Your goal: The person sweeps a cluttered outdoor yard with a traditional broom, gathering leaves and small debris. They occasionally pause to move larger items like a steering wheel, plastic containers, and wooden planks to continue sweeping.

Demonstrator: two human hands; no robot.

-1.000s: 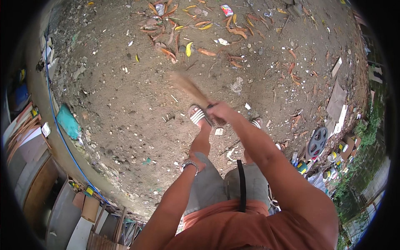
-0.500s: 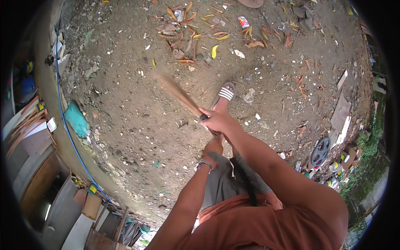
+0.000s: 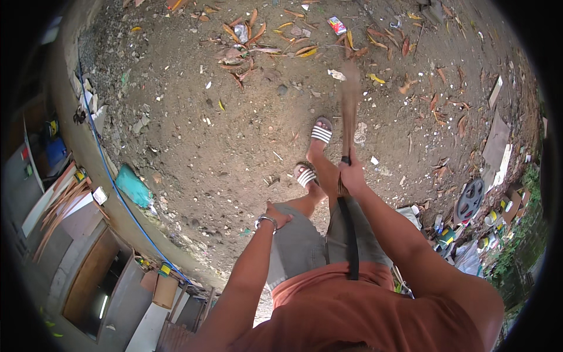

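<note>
A stick broom point(image 3: 349, 120) of thin brown bristles points away from me over the dirt, its far end smeared by motion. My right hand point(image 3: 352, 174) is wrapped round it just below a black binding. The broom's tip lies among dry leaves point(image 3: 375, 41) and near a white scrap point(image 3: 336, 75). On my left thigh, close to the knee, rests my left hand point(image 3: 279, 217), holding nothing, its fingers apart on the grey shorts point(image 3: 296, 246). A bracelet circles that wrist. My striped sandals point(image 3: 321, 134) stand left of the broom.
A blue hose point(image 3: 108, 170) runs along the left edge beside a teal bag point(image 3: 134, 186). Stacked boards and wood strips point(image 3: 58, 205) lie beyond it. To the right are a grey wheel cover point(image 3: 470, 200), cans and flat panels point(image 3: 497, 144). A red packet point(image 3: 337, 25) lies ahead.
My right hand has swung the broom from the left over to the right, past my feet. Several leaves ahead have shifted. My left hand stays on my leg.
</note>
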